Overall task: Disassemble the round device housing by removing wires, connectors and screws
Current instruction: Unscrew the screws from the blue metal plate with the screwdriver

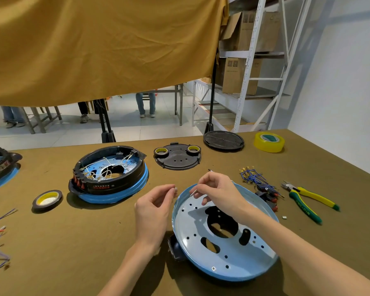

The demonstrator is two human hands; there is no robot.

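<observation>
Head view: the stripped housing [224,236] lies in front, under the right forearm. Right hand [216,186] pinches a thin wire [193,192]; left hand [156,201] pinches a small fitting [176,189]. Best pull them straight apart, gently, then drop them on the wire pile [254,178].

Workshop — pliers [305,199], metal racking [252,60], cartons [237,75].

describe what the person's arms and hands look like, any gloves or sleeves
Both hands are bare: no gloves on the left hand or right hand. Both forearms are uncovered as far as the frame shows, with no sleeves, watch, rings or bracelets visible.
</observation>
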